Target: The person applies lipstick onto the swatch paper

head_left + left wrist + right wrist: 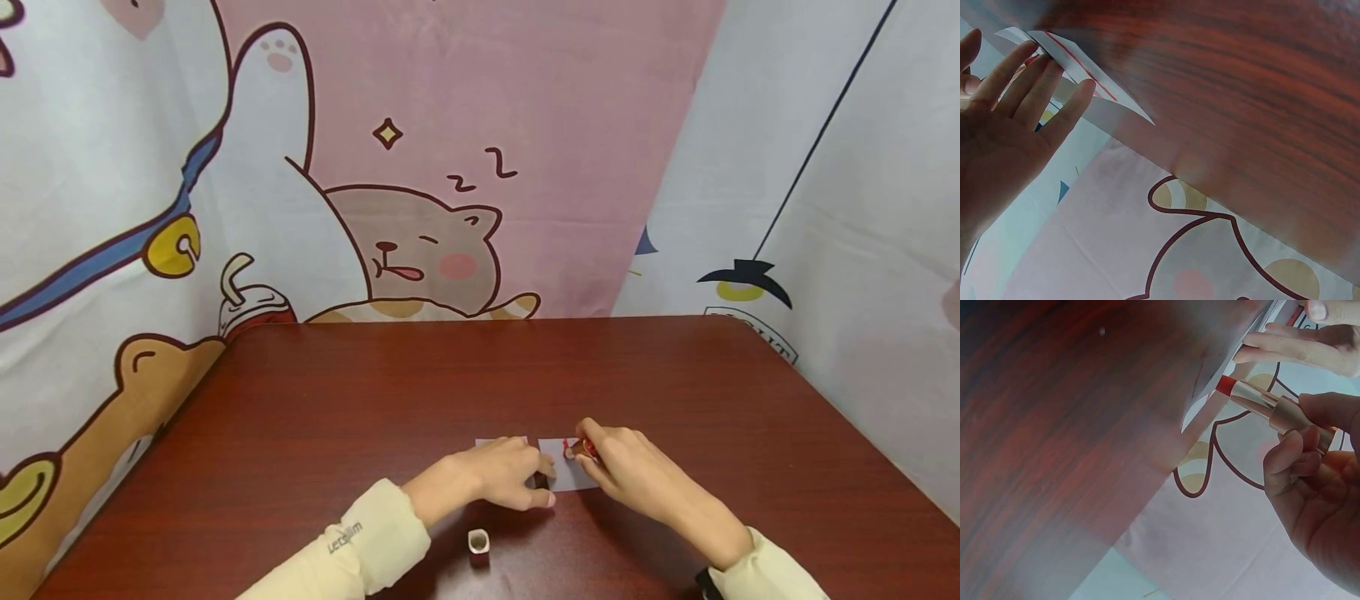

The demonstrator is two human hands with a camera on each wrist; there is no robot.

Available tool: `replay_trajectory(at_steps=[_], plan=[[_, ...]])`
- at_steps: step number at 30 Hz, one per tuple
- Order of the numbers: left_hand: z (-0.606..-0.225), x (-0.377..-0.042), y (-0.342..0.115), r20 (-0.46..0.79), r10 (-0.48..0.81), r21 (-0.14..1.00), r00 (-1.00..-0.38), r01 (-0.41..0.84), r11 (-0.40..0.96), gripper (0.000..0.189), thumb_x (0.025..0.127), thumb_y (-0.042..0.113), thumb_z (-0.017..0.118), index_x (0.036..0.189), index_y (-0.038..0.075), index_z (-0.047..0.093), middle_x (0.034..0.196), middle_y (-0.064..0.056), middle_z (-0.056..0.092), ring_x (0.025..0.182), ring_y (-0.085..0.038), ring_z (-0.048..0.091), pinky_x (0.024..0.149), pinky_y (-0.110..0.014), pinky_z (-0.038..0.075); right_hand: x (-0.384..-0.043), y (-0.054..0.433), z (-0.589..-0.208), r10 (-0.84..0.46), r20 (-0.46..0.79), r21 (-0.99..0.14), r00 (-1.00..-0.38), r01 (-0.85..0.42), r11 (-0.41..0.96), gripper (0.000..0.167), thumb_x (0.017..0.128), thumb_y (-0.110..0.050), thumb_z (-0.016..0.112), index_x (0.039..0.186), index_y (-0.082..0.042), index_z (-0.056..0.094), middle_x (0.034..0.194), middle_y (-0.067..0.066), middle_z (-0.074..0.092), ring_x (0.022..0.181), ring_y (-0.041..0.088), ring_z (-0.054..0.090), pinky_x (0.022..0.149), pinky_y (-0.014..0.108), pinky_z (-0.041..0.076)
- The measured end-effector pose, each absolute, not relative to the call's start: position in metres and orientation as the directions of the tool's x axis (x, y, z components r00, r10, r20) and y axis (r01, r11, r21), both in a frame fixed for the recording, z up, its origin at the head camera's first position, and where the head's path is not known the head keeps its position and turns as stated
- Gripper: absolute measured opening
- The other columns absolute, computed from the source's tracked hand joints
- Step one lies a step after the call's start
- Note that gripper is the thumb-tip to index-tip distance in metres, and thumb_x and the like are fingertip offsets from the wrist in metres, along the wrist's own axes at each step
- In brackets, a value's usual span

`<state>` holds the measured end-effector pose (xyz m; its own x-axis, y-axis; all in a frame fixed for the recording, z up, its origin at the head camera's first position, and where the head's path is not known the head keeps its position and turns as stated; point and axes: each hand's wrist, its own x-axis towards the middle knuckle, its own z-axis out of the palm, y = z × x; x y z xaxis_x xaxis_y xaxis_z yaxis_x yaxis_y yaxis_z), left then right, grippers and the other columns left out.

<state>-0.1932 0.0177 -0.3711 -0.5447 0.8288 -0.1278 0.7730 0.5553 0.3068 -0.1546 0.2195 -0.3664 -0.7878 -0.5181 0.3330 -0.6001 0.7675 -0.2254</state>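
Observation:
My right hand grips a lipstick by its gold tube. The red tip points down at the right part of a white paper, where a short red mark shows. My left hand rests on the paper, its fingers fairly straight and spread in the left wrist view. A red line runs along the paper beside these fingers. Something small and dark shows by the left fingertips; what it is I cannot tell. Much of the paper's left part lies hidden under the left hand.
A small lipstick cap with its hollow end up stands on the brown table, near the left wrist. Behind the table hangs a cartoon-printed cloth, which also runs along both sides.

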Motion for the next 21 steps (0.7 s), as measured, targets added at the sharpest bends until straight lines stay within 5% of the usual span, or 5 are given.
replay_trajectory(at_steps=[21], plan=[[-0.3701,-0.1922,0.0182,-0.149,0.816,0.303,-0.559,0.76,0.576,0.039,0.088,0.038,0.062,0.119,0.016,0.065,0.121,0.009,0.059,0.111,-0.009,0.053,0.092,-0.025,0.042,-0.1526,0.2207,-0.3655,-0.529,0.337,-0.246,-0.779,-0.615,0.749,0.015,0.084,-0.005,0.065,0.092,-0.005,0.053,0.065,-0.012,0.043,0.051,-0.002,0.037,0.043,0.016,0.035]])
